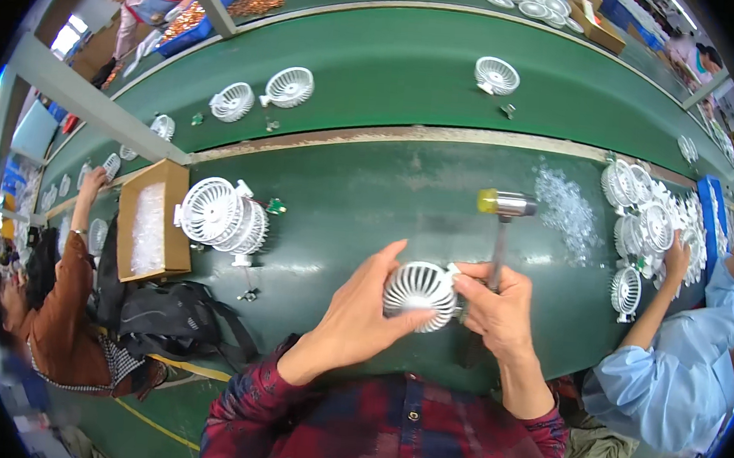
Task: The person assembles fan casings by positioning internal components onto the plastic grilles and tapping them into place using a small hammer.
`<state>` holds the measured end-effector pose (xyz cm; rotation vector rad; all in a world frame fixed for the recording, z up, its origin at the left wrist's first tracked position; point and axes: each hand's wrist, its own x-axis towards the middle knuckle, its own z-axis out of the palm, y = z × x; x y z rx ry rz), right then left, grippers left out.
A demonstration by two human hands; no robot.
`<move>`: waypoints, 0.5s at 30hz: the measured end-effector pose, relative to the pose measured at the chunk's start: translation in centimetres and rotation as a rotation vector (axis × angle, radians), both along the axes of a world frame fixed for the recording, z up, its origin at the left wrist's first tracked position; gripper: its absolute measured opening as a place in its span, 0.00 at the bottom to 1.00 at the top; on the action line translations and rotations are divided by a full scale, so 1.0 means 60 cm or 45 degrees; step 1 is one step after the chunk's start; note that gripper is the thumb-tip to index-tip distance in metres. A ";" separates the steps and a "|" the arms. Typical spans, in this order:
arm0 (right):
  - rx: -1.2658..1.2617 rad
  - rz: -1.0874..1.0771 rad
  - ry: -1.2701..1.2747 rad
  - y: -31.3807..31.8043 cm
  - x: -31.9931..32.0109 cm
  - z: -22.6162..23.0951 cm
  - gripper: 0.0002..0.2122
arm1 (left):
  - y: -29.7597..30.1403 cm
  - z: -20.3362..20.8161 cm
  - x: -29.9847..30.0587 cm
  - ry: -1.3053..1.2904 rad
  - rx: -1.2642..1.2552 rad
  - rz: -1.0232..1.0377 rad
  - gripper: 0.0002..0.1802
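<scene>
Just above the plaid shirt front, both forearms angle inward from the lower edge. Left hand (362, 301) palm turned in, index pointing up and away, thumb across the lower rim; thumb and palm clamp a ribbed white part (421, 289), held over the bench between the hands. Right hand (501, 315) curls around a hammer (507, 204), handle upright, head high; its thumb and forefinger reach the part's edge. Beneath: green bench (369, 199), worn, glossy in patches. Left, a stack of ribbed parts (219, 212) beside a cardboard box (181, 237); right, scattered clear bits (566, 211). Co-workers' arms either side. Beyond a pale ledge (391, 134), a green belt (386, 73) carries spaced white parts (290, 87).
</scene>
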<state>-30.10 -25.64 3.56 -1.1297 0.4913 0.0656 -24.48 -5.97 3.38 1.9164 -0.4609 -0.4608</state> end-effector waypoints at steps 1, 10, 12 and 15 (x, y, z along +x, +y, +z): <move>-0.047 -0.005 -0.003 -0.002 0.004 -0.002 0.08 | 0.003 -0.003 0.016 -0.012 0.012 0.019 0.38; -0.706 -0.369 -0.191 -0.042 0.022 -0.005 0.10 | -0.080 -0.005 0.272 -1.125 0.133 0.216 0.27; -0.598 -0.385 -0.192 -0.046 0.016 0.002 0.09 | -0.057 -0.035 0.320 -1.231 0.386 0.488 0.27; -0.467 -0.400 -0.210 -0.059 0.007 0.000 0.08 | -0.006 -0.089 0.370 -1.008 0.667 0.958 0.26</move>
